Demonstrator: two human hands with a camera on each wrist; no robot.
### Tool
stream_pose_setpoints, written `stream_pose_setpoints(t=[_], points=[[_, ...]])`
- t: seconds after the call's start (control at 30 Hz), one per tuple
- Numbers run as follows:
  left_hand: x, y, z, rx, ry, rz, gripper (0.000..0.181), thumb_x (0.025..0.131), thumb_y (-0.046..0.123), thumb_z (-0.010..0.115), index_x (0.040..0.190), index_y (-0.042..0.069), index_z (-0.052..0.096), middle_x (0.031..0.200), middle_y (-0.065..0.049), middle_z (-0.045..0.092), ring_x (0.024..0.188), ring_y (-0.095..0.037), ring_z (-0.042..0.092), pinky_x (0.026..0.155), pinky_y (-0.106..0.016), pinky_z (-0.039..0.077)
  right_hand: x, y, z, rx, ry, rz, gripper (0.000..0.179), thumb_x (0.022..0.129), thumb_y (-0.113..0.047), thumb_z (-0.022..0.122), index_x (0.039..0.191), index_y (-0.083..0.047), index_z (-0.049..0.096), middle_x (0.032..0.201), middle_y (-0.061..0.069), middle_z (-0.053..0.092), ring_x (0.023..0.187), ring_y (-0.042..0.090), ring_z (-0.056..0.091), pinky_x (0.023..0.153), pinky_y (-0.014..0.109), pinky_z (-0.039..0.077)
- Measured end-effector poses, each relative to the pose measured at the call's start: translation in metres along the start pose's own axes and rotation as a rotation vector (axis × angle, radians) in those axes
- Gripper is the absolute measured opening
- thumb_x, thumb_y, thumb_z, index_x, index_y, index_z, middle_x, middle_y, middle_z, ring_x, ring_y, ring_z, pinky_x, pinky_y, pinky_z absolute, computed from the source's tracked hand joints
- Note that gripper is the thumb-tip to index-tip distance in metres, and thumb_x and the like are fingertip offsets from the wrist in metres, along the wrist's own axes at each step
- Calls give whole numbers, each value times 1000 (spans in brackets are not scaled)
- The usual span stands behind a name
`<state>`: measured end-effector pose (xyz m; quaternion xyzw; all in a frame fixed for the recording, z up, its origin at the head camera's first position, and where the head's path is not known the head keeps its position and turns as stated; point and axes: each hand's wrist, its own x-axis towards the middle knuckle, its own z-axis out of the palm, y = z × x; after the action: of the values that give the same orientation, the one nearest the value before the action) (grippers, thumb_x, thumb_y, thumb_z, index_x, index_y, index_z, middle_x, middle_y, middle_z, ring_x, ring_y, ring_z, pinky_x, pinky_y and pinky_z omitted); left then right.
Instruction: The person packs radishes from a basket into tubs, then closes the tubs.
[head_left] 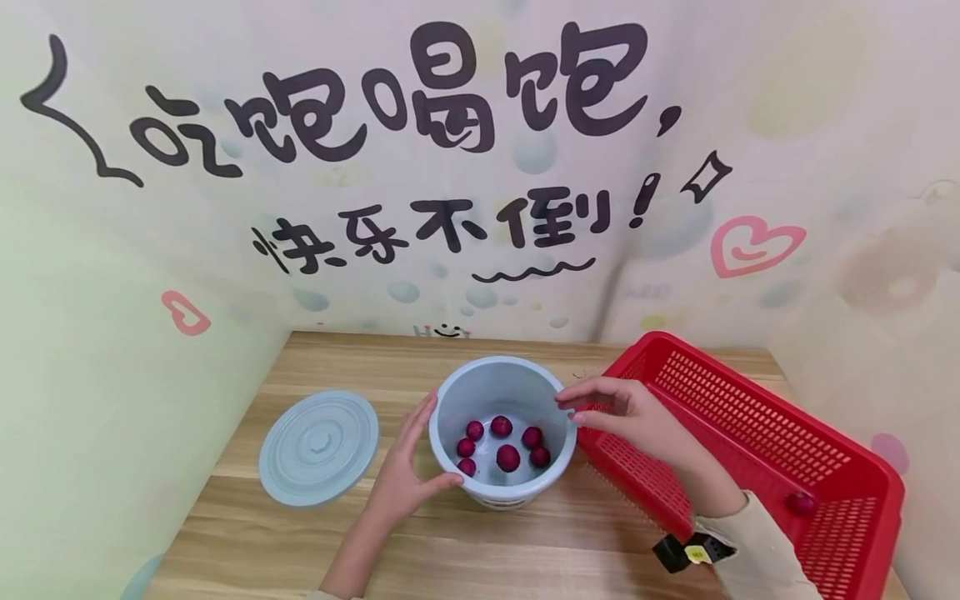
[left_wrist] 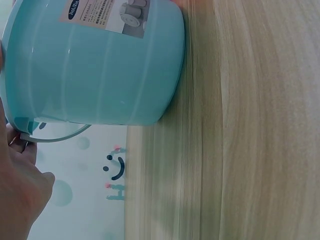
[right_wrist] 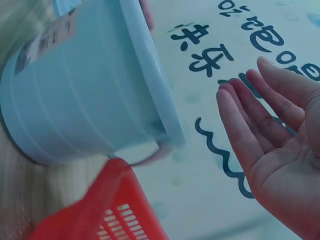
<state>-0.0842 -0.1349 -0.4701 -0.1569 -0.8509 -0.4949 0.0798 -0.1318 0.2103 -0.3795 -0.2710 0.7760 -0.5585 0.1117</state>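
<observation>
A light blue bucket point(head_left: 501, 492) stands upright on the table. Several small round dark-red things point(head_left: 507, 457) lie on its floor. My left hand point(head_left: 405, 479) holds the bucket's left side, thumb on the front rim and fingers along the side; in the left wrist view its fingers are by the handle point(left_wrist: 60, 138). At the right rim is my right hand point(head_left: 637, 417), its fingers loosely bent and nothing between them. The right wrist view shows that palm point(right_wrist: 285, 170) apart from the bucket point(right_wrist: 75, 95).
A red perforated basket point(head_left: 750, 400) sits at the right, close beside the bucket, with one dark-red round thing point(head_left: 801, 502) inside. To the left, a round blue lid point(head_left: 318, 450) lies flat on the wooden table point(head_left: 247, 533). Behind the table rises a printed wall point(head_left: 450, 183).
</observation>
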Motion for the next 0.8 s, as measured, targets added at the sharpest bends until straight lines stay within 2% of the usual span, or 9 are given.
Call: stream_pose_setpoints(t=[0.1,0.17,0.3,0.4,0.5,0.67,0.73,0.8], points=[[0,1,0,-2,0,-11,111,66,34,92,158,27,29,165,-2,31,152,-40,25,120,-70,18,-4,-1,-13,2,31,-30,37,91,-3,69,127,0,63,124,16,69,106,14,71,88,24,61],[0,1,-1,-3,-2,-10,111,67,36,91,158,26,29,165,-2,30,152,-39,24,120,-70,17,-8,0,-24,-7,51,-28,36,92,-2,67,128,1,63,123,11,70,106,11,70,88,23,61],[0,-1,-1,10,6,29,109,69,51,87,158,23,30,164,-3,32,150,-39,28,121,-70,17,-18,3,-43,-48,103,-14,33,93,-2,65,127,-2,64,120,-2,71,106,9,69,86,22,61],[0,-3,-1,21,16,56,108,71,60,82,158,21,30,164,-3,33,150,-38,30,121,-69,16,-27,7,-56,-100,142,10,33,94,-5,65,127,-4,64,118,-6,70,106,11,68,82,24,62],[0,-4,-1,20,17,56,108,71,61,81,158,22,30,164,-2,33,150,-37,29,122,-68,16,-37,11,-67,-115,165,73,35,95,-8,65,130,-6,63,119,-6,68,105,10,67,78,27,64],[0,-3,0,9,12,36,109,70,58,84,158,24,30,164,1,32,151,-40,26,122,-68,17,-54,23,-84,27,155,245,39,99,-14,61,137,-6,56,120,-10,68,101,12,71,75,38,66],[0,-2,0,7,12,30,109,69,58,84,158,25,30,164,1,31,151,-41,25,122,-69,17,-61,30,-88,50,155,284,40,99,-15,61,138,-6,55,119,-11,69,101,14,72,75,40,66],[0,-2,0,8,12,33,109,69,58,84,158,24,30,164,0,31,151,-42,25,121,-69,17,-67,39,-91,22,162,294,40,99,-17,61,138,-6,55,118,-13,69,100,13,72,75,39,66]])
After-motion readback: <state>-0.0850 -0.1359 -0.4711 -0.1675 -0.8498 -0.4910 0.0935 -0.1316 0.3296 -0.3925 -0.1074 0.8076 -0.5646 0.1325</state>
